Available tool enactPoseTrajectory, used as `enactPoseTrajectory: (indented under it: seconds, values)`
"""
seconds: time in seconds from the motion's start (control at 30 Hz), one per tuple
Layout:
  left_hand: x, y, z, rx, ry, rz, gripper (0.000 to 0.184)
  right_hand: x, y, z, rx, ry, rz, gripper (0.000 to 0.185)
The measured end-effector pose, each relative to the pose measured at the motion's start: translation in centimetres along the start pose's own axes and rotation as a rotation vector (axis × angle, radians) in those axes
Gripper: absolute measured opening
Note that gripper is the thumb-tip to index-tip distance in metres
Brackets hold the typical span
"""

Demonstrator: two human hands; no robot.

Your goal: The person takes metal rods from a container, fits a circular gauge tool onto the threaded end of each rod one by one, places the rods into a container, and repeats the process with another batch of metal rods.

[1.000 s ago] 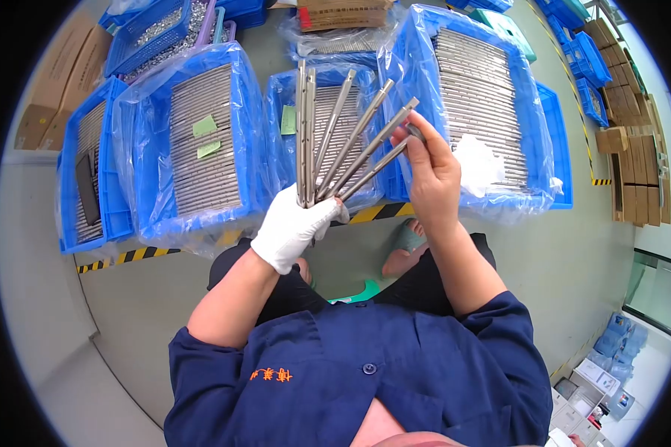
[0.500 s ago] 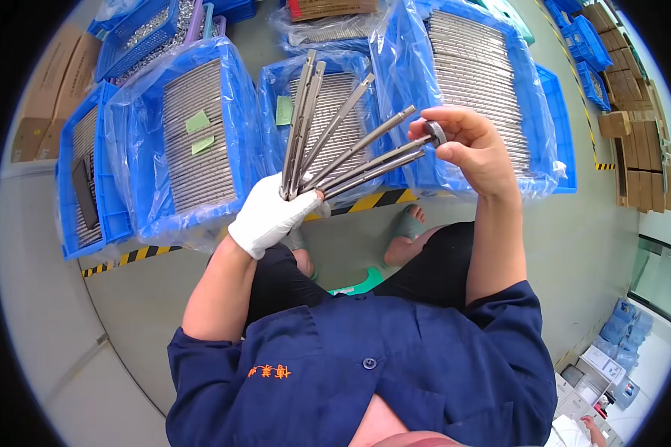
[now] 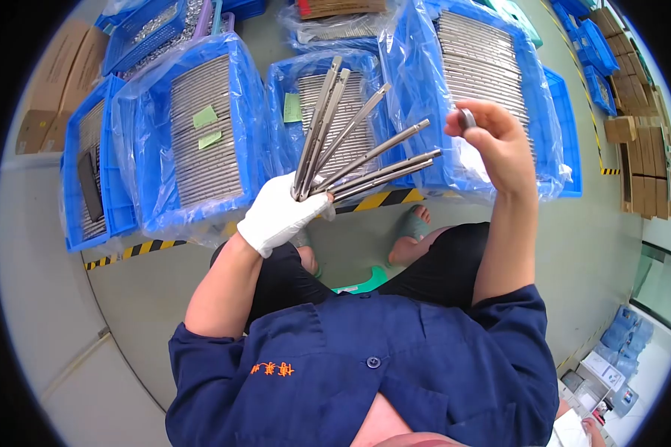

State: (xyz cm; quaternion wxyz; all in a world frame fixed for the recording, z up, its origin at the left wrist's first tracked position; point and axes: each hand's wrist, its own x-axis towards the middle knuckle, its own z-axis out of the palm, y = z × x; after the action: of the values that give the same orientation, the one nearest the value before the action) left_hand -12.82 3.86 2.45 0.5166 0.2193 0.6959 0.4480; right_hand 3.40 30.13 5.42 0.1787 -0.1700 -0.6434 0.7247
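Observation:
A white glove covers my left hand (image 3: 279,212), which is closed around the lower ends of several metal rods (image 3: 354,162). The rods fan out upward and to the right. My right hand (image 3: 499,138) is bare and pinches a small dark ring-shaped piece (image 3: 466,119) between thumb and fingers. A gap separates this piece from the tip of the nearest rod. Behind the rods stands a plastic-lined blue crate (image 3: 276,82) holding rows of similar rods and a green paper slip (image 3: 292,107).
A lined crate of rods with green slips (image 3: 205,115) stands to the left. Another crate of rods (image 3: 481,56) is behind my right hand. Black-and-yellow tape (image 3: 388,199) runs along the floor. Cardboard boxes (image 3: 645,149) are stacked at right.
My right hand has moved the ring-shaped piece up and right, off the end of a rod. My left hand still holds the fanned rods.

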Motion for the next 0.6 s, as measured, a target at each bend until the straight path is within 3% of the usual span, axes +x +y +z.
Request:
enactPoseTrajectory:
  seconds: [0.1,0.6]
  values:
    - [0.2,-0.1,0.4,0.057,-0.029,0.092,0.013,0.2,0.4,1.4,0.020,-0.107,0.099,0.033]
    - [0.2,-0.6,0.7,0.044,-0.051,0.001,0.015,-0.4,0.7,2.6,0.002,-0.201,0.181,0.032]
